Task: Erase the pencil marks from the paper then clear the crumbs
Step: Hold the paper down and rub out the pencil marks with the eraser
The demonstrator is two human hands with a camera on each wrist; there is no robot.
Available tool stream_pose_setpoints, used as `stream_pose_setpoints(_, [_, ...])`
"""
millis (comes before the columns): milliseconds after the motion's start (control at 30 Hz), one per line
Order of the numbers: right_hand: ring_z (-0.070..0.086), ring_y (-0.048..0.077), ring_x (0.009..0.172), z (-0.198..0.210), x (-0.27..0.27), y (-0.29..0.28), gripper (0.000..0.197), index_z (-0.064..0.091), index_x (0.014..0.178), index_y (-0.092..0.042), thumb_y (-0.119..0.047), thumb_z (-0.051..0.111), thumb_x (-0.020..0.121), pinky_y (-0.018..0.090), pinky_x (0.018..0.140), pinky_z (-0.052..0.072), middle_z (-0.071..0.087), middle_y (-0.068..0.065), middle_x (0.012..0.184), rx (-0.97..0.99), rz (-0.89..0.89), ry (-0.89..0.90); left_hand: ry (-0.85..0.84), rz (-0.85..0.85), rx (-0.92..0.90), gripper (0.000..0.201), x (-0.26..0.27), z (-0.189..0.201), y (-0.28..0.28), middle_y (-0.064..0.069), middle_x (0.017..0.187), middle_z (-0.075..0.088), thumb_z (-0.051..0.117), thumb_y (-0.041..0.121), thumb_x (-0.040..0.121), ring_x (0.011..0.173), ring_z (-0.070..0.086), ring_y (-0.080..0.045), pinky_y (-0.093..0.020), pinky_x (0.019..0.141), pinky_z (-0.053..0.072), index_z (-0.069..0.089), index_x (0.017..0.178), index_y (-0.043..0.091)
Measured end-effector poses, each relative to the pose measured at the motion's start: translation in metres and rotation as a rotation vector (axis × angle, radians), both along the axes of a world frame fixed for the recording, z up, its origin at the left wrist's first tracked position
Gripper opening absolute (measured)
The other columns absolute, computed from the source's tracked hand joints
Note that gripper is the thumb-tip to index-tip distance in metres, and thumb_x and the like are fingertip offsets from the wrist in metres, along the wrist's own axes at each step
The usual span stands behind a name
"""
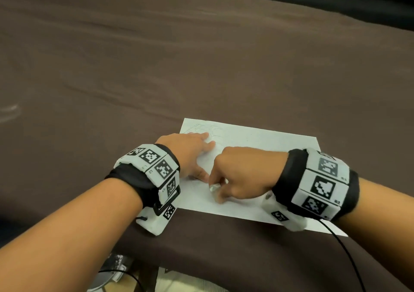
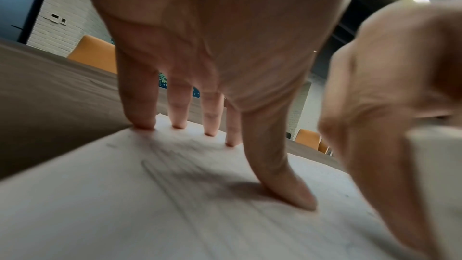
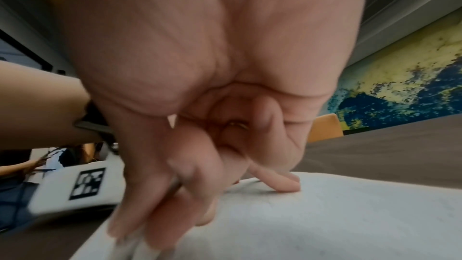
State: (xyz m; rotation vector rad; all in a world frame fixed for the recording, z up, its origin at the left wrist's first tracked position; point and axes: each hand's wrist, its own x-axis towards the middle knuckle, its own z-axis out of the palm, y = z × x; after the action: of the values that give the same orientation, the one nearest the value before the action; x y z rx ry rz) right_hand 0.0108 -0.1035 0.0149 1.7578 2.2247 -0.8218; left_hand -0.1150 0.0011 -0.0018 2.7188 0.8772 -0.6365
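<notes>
Paper [image 1: 257, 148] lay at the table's [image 1: 201, 56] near edge; right hand [image 1: 244, 175] pinched an eraser [image 1: 214, 187] on it; left hand [image 1: 190, 150] pressed flat, fingers spread, over faint pencil marks [image 2: 175, 167]; broad table beyond; no legible writing

paper [image 1: 257, 144] showing white with faint grey pencil marks [image 2: 170, 167]; desk [image 1: 156, 67] reading dark brown; wristbands [image 1: 154, 168] showing black-and-white square-pattern tags on black straps; chairs [image 2: 92, 52] showing orange; wall mural [image 3: 400, 74] showing blue-yellow splotches.

The paper [image 1: 257, 148] lies on the table [image 1: 156, 67] near its near edge, with the left hand [image 1: 190, 150] on its left part and the right hand [image 1: 242, 175] just right of it.
</notes>
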Motion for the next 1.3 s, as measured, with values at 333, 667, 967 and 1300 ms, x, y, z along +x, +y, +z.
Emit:
stream_pose_setpoints(333, [0.055, 0.018, 0.064, -0.002, 0.012, 0.006, 0.018, 0.076, 0.085, -0.017, -0.029, 0.065, 0.092, 0.038, 0.071, 0.053, 0.071, 0.002, 0.075, 0.098, -0.062, 0.018, -0.018, 0.014, -0.001, 0.089, -0.002, -0.004, 0.002, 0.023, 0.162, 0.001, 0.064, 0.068, 0.08, 0.149, 0.019, -0.012, -0.04, 0.112, 0.033, 0.017, 0.153, 0.048])
stream_pose_setpoints(667, [0.062, 0.026, 0.079, 0.004, 0.014, 0.02, 0.02, 0.075, 0.091, -0.02, -0.034, 0.061, 0.092, 0.04, 0.072, 0.057, 0.07, 0.0, 0.084, 0.205, -0.05, -0.14, -0.03, 0.012, -0.012, 0.082, -0.001, -0.001, 0.0, 0.023, 0.162, 0.002, 0.066, 0.066, 0.079, 0.148, 0.02, -0.01, -0.037, 0.109, 0.033, 0.028, 0.149, 0.048])
stream_pose_setpoints(967, [0.057, 0.013, 0.073, 0.004, 0.003, -0.008, 0.016, 0.077, 0.096, -0.024, -0.032, 0.064, 0.096, 0.031, 0.075, 0.052, 0.07, -0.009, 0.079, -0.015, 0.067, 0.026, 0.004, 0.03, 0.005, 0.089, 0.0, -0.001, -0.002, 0.025, 0.161, -0.002, 0.062, 0.067, 0.082, 0.149, 0.015, -0.009, -0.035, 0.113, 0.028, 0.011, 0.153, 0.049])
stream_pose_setpoints(1300, [0.066, 0.024, 0.08, 0.007, 0.035, 0.012, 0.017, 0.075, 0.086, -0.02, -0.03, 0.062, 0.089, 0.04, 0.073, 0.058, 0.073, -0.001, 0.082, 0.096, -0.111, -0.13, 0.034, 0.011, -0.01, 0.09, 0.0, 0.004, -0.003, 0.02, 0.163, -0.003, 0.061, 0.066, 0.083, 0.15, 0.012, -0.011, -0.039, 0.114, 0.028, 0.011, 0.155, 0.043])
